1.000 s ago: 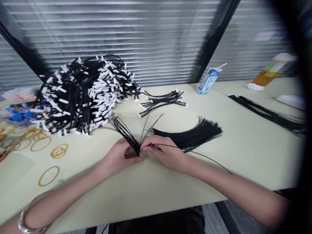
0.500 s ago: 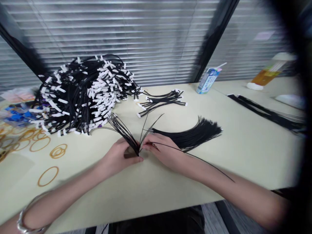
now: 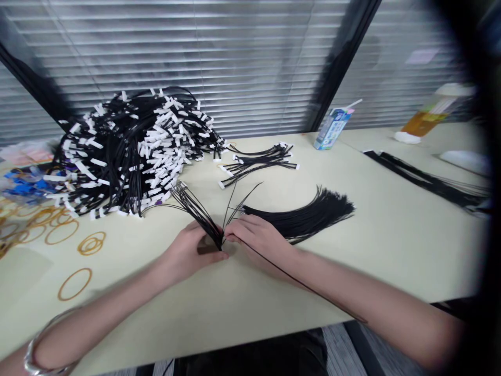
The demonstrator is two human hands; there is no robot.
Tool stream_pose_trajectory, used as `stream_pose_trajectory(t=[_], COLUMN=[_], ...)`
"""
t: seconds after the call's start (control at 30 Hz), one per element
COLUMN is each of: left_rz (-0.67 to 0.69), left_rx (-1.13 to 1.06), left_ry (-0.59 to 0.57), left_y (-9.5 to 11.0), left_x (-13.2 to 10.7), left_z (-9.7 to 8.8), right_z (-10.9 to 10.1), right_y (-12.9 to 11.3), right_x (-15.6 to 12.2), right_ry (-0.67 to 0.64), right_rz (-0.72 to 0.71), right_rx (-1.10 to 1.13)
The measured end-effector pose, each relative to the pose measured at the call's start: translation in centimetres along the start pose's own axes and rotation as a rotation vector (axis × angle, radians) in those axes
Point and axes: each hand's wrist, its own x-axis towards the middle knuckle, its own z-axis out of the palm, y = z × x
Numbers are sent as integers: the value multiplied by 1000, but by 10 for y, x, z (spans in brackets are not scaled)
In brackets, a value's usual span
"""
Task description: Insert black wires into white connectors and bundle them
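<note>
My left hand (image 3: 195, 244) is closed round a bundle of thin black wires (image 3: 199, 215), whose loose ends fan out up and to the left. Close against it, my right hand (image 3: 254, 232) pinches a single black wire (image 3: 287, 271) that trails back along my right forearm. A few stray wires stick up between the two hands. Just behind my right hand lies a thick sheaf of black wires (image 3: 317, 214) on the table, its near end partly hidden by that hand. What the right fingertips touch inside the bundle is too small to make out.
A big heap of black cables with white connectors (image 3: 136, 151) fills the back left. Shorter connector cables (image 3: 262, 162) lie beside it. Rubber bands (image 3: 74, 283) and blue pieces (image 3: 29, 185) are at left. A drink carton (image 3: 332, 128), a bottle (image 3: 428, 117) and more cables (image 3: 422, 175) stand or lie right.
The pinched wire's trailing end has swung down toward the table's front edge. My right hand has turned slightly at the bundle; the left hand keeps its hold.
</note>
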Motion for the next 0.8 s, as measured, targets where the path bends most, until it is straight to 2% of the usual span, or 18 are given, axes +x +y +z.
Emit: stream_pose_trajectory(t=[0.17, 0.37, 0.8], left_rz=[-21, 6, 20], left_rx=[-24, -27, -24], left_ry=[-3, 0, -17], left_y=[0, -5, -4], left_x=[1, 1, 2], left_z=[1, 2, 1], right_z=[-1, -1, 2], right_y=[0, -2, -4], right_x=[1, 3, 6], right_ry=[4, 1, -22], right_rz=[-118, -146, -6], right_rx=[-192, -246, 95])
